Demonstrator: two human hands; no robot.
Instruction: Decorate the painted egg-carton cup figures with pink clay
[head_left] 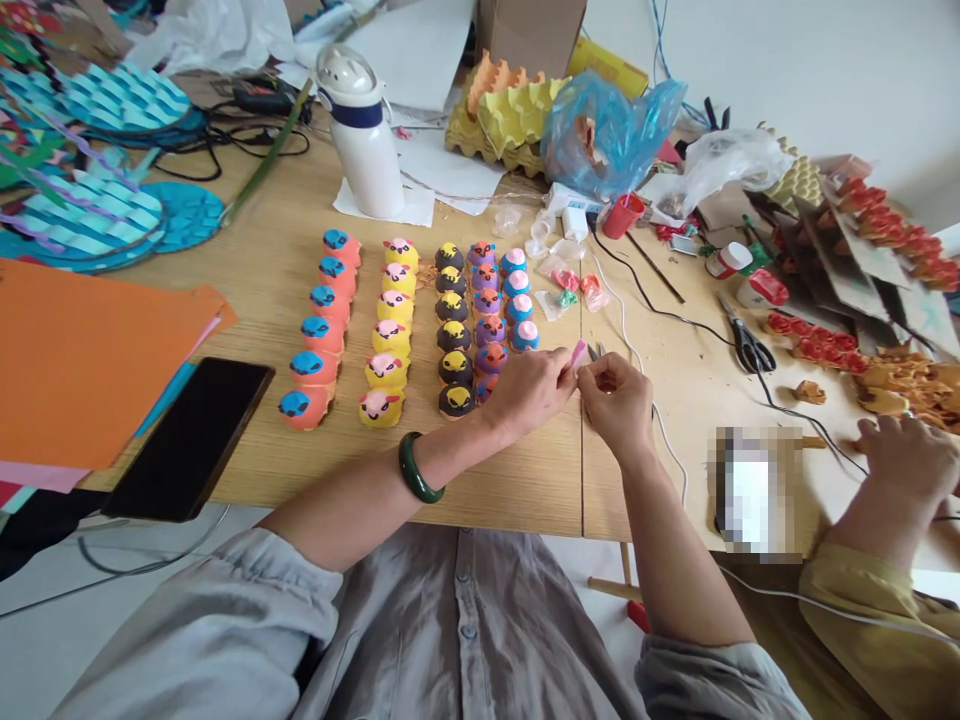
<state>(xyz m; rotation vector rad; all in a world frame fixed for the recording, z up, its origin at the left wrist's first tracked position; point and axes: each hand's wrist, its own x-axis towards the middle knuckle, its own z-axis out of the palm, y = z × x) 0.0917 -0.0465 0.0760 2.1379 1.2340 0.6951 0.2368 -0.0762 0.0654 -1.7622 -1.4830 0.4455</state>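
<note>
- The wooden table (510, 490) runs out in front of you, and your arms rest over its near edge.
- A stack of orange paper (97, 360) lies to your left, with a black phone (191, 440) just beside it.
- Five rows of painted egg-cup birds (397, 330) stand in the middle of the table.
- Another person's hand (904, 460), with a yellow sleeve, lies flat on the table far to your right.
- Black-handled scissors (754, 350) lie on the table, well apart from your hands.
- Your left hand (529, 392) is just beside the nearest dark bird (456, 400). Its thumb and finger are pressed together, pinching the pink piece.
- Your right hand (615, 405) is close against your left hand. Its fingers (590, 368) are curled in, right at the pink piece, but you cannot tell if they pinch it.
- The small pink piece (578, 354) sticks up from your fingertips, between your two hands.
- Tiny metal tips (595, 351) show just beside it, too small to tell what they are.
</note>
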